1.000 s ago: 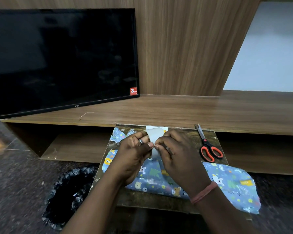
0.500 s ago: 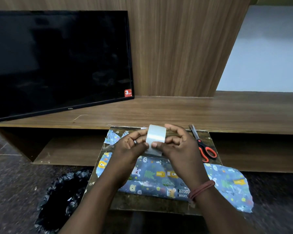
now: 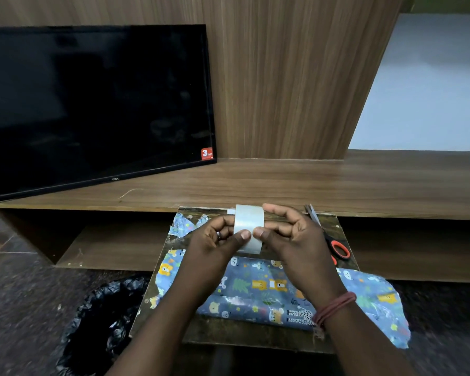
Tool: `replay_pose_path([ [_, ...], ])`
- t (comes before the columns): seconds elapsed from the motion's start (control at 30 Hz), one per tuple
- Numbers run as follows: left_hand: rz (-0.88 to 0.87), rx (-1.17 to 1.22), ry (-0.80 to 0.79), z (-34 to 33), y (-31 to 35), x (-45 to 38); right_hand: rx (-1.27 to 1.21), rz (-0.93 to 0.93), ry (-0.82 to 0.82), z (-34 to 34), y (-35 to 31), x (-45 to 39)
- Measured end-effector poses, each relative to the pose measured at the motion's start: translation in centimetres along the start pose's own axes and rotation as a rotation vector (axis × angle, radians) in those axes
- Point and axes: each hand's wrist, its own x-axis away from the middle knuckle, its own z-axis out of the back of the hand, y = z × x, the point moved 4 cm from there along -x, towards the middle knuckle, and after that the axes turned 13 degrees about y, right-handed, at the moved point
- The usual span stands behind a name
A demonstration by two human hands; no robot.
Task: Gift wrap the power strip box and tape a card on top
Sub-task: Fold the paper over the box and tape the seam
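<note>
A roll of clear tape point(image 3: 248, 222) is held up between both hands above the small wooden table point(image 3: 255, 337). My left hand point(image 3: 215, 242) grips its left side with the thumb on the front. My right hand point(image 3: 296, 240) grips its right side, thumb tip beside the left thumb. Below them lies the box wrapped in blue animal-print paper point(image 3: 261, 291), with loose paper sticking out past the table's right edge. No card is in view.
Orange-handled scissors point(image 3: 334, 245) lie at the table's right rear. A torn scrap of wrapping paper point(image 3: 183, 225) sits at the left rear. A black-lined bin point(image 3: 101, 327) stands on the floor to the left. A TV point(image 3: 92, 104) leans on the wooden shelf behind.
Both hands have lifted the tape roll up off the wrapped box and turned it upright; the thumbs now meet on its front face.
</note>
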Motion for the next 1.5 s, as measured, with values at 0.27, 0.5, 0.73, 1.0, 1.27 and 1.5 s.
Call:
replay_pose_path([
  [0.27,-0.023,-0.034,0.011,0.8,-0.1,-0.5,0.083,0.1,-0.061,-0.2,0.2,0.1],
  [0.5,-0.063,-0.06,0.004,0.4,0.2,0.0,0.354,0.385,0.061,0.3,-0.1,0.5],
  [0.73,-0.102,-0.092,0.018,0.3,0.0,0.1,0.659,0.817,0.156,-0.3,-0.8,1.1],
  [1.0,-0.188,-0.266,-0.073,-0.1,-0.3,0.7,0.748,0.835,0.238,0.1,-1.4,1.0],
  [1.27,-0.173,-0.234,-0.103,-0.2,-0.1,0.8,0.662,0.783,0.204,-0.3,-1.2,0.8],
  [1.5,-0.19,-0.272,0.006,-0.1,-0.2,0.4,0.694,0.804,0.125,-1.5,-0.6,1.3],
])
